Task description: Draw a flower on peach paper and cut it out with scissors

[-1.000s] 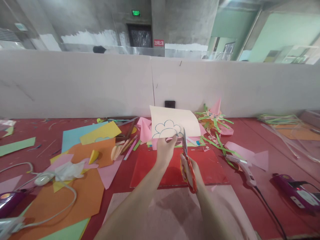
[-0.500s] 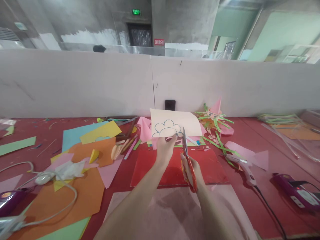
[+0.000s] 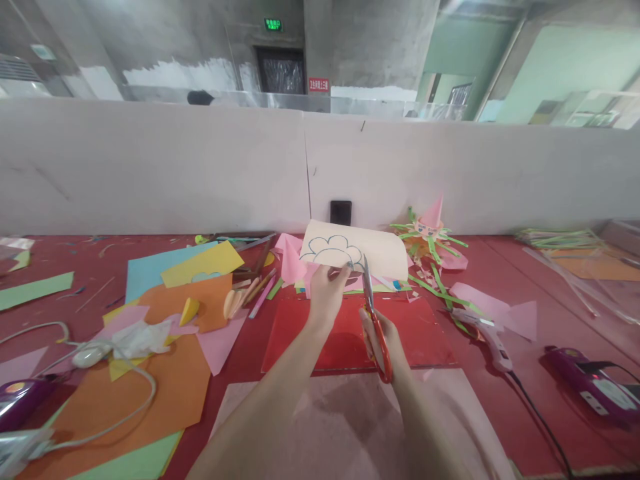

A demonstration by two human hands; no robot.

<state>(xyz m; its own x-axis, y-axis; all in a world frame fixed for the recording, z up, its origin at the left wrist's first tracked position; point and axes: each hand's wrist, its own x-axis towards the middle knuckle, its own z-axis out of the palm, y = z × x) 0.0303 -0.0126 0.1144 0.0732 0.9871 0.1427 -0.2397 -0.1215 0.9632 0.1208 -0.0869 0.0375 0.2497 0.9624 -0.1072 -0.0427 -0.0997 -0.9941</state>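
Observation:
A cream sheet of paper [image 3: 383, 252] with a scalloped flower outline drawn in dark line is held up above the table. My left hand [image 3: 330, 293] pinches its lower edge, thumb on the near side. In my right hand [image 3: 383, 333] is a pair of red-handled scissors [image 3: 369, 290], my fingers through the handles. Their blades point up and away, against the paper just right of the drawn petals. Whether the blades are parted is hard to make out. Beneath both hands lies a red board [image 3: 340, 333].
Coloured paper sheets [image 3: 165, 380], a white cable and pens [image 3: 260, 293] lie on the left. At right are a glue gun [image 3: 493, 340], a purple power strip [image 3: 593, 383] and a pink-hatted paper figure [image 3: 430, 227]. A white partition [image 3: 200, 167] stands behind.
The paper has turned slightly and its right side has dropped a little, with my left hand shifting slightly left. The scissors stay at the paper's edge, nearly in place.

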